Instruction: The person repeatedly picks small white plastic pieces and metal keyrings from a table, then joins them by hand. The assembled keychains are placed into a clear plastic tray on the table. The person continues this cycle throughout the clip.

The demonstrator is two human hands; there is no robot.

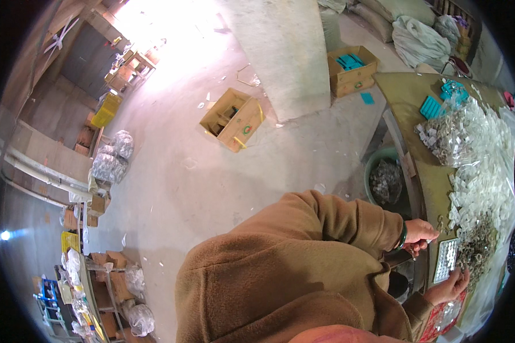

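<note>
My left hand (420,233), in a brown sleeve with a dark band at the wrist, is closed at the table's near edge. A small pale piece shows at its fingers, too small to name. Beside it lies a white tray (446,260) with rows of small light pieces. My right hand (448,287) is at the tray's lower end, fingers pinched together; what they hold, if anything, cannot be made out. Just past the tray spreads a heap of small metal-coloured parts (479,243). It borders a larger pile of small clear-white plastic pieces (480,188).
A clear bag of parts (455,137) and turquoise trays (433,107) sit on the table's far part. A green bucket (367,177) stands under its edge. Wooden boxes (232,140) (355,81) rest on the floor near a pillar (286,63). Something red (438,317) lies beside my right hand.
</note>
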